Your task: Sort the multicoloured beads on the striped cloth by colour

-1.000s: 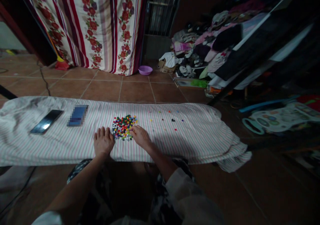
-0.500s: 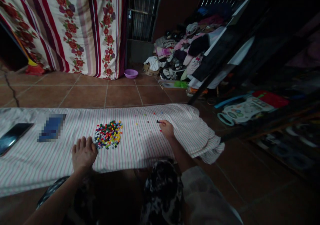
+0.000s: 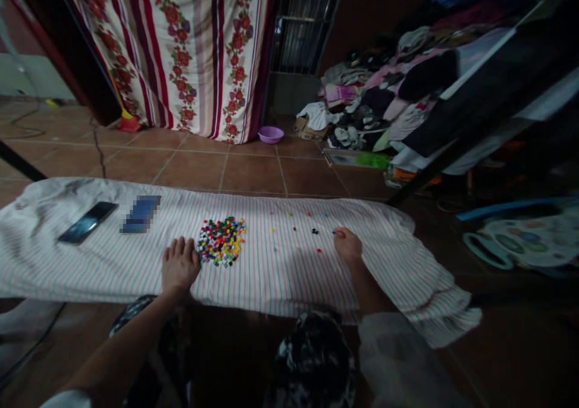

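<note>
A pile of small coloured bead-like pieces (image 3: 221, 242) lies on a striped cloth (image 3: 257, 287). My left hand (image 3: 181, 264) rests flat at the left edge of the pile, fingers slightly apart, holding nothing. Further right, my right hand (image 3: 348, 246) is closed in a pinch at the cloth, with a small dark blue piece (image 3: 335, 233) at the fingertips. Just left of it sits a small cluster of black pieces (image 3: 315, 231). Single pieces are spaced out between pile and hand, among them a red piece (image 3: 319, 250), a yellow piece (image 3: 272, 230) and a dark piece (image 3: 294, 229).
A dark phone (image 3: 88, 222) and a blurred-out blue rectangle (image 3: 141, 213) lie on the cloth at left. Beyond it, on the tiled floor, are a purple basin (image 3: 270, 134), a red dustpan (image 3: 129, 123) and heaped clothes (image 3: 380, 97). A floral curtain (image 3: 203, 52) hangs behind.
The view has swung left, so everything sits further right. Over the cloth, my right hand has moved right, away from the black pieces. My left hand stays beside the pile.
</note>
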Action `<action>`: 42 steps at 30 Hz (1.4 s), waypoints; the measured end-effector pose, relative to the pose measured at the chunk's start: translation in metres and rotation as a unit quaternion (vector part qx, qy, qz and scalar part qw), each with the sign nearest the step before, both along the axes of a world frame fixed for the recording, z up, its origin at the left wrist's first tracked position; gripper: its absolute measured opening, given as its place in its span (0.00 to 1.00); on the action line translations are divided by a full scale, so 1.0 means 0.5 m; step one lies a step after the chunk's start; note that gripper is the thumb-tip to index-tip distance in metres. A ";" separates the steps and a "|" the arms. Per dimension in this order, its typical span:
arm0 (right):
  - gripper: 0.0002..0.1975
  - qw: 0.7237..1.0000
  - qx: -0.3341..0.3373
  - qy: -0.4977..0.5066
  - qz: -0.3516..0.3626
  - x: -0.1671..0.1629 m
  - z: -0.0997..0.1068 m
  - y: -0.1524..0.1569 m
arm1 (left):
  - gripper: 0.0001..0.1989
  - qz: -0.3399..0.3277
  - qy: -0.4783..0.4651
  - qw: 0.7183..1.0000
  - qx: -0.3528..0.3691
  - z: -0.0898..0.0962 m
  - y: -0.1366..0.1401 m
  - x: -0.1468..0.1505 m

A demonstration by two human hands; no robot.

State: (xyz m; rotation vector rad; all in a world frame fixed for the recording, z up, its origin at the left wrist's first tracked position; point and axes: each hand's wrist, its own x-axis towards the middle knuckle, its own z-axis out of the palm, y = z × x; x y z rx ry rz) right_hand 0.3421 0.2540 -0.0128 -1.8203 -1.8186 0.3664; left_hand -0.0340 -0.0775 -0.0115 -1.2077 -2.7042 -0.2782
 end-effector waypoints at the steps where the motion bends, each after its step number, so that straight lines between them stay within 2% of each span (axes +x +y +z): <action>1: 0.18 1.000 0.001 -0.010 0.010 -0.001 -0.005 0.006 | 0.26 0.002 0.004 1.000 -0.002 0.001 0.000 0.000; 5: 0.18 0.998 0.005 -0.055 0.043 -0.001 -0.018 0.014 | 0.26 0.002 0.013 1.000 -0.005 0.000 -0.001 0.000; 11: 0.17 0.996 0.036 -0.065 0.049 -0.001 -0.019 0.005 | 0.27 0.001 0.000 1.000 -0.004 -0.004 0.000 -0.002; 22: 0.20 0.998 -0.002 -0.041 0.038 0.013 -0.001 -0.007 | 0.26 0.008 -0.014 1.000 -0.005 0.007 0.002 0.004; 27: 0.19 0.998 0.052 -0.026 0.031 -0.011 0.026 -0.025 | 0.25 0.006 -0.009 1.000 0.002 0.001 0.002 0.002; 30: 0.18 0.994 0.082 -0.003 0.066 -0.054 0.044 -0.040 | 0.25 0.000 -0.005 1.000 0.009 -0.004 0.002 -0.001; 33: 0.17 0.986 0.097 0.028 0.136 -0.122 0.059 -0.062 | 0.25 -0.001 -0.007 1.000 0.009 -0.009 0.001 -0.004; 37: 0.16 0.956 0.092 0.066 0.271 -0.240 0.070 -0.117 | 0.25 -0.003 -0.009 1.000 0.014 -0.012 0.001 -0.005; 42: 0.15 0.912 0.047 0.065 0.403 -0.395 0.061 -0.227 | 0.25 -0.009 -0.001 1.000 0.017 -0.011 0.000 -0.005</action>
